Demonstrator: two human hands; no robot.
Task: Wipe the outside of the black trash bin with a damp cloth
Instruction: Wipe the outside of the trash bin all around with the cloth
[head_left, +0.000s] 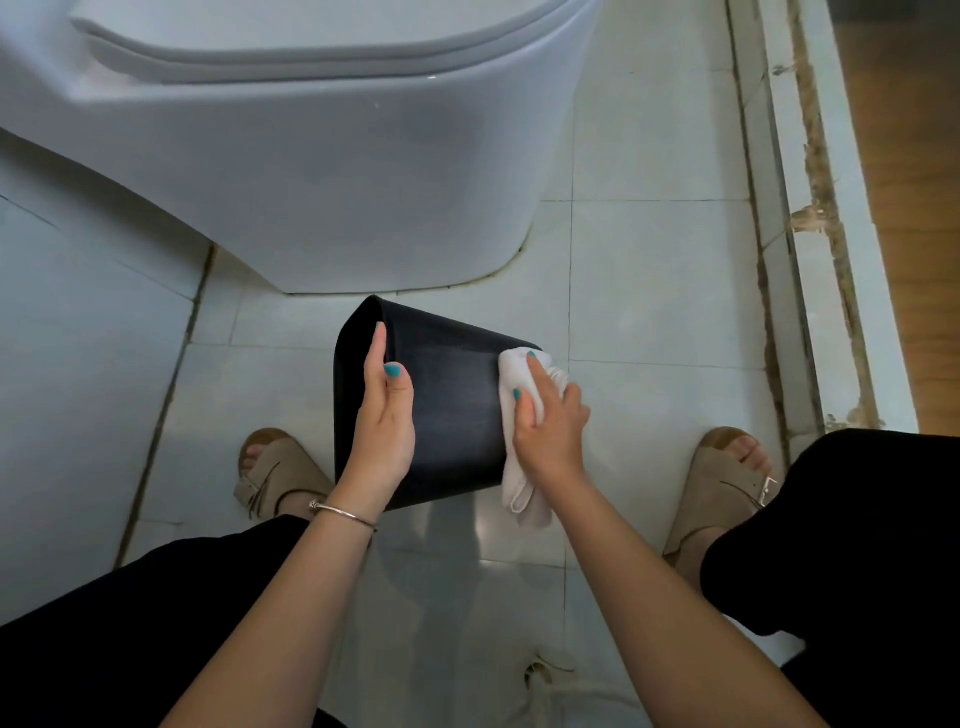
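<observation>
The black trash bin (452, 410) is tipped on its side between my feet, in front of the toilet base, its wider end to the left. My left hand (384, 415) grips that wider end, thumb across the top face and index finger along the edge; the other fingers are hidden. My right hand (550, 415) holds a bunched white cloth (519, 467) and presses it against the bin's narrower right end. The cloth's tail hangs down below the hand.
A white toilet (322, 171) stands just behind the bin. Pale floor tiles (649, 270) lie all around. A raised threshold (810, 260) with worn edges runs along the right. My sandalled feet sit on either side, left (280, 467) and right (727, 483).
</observation>
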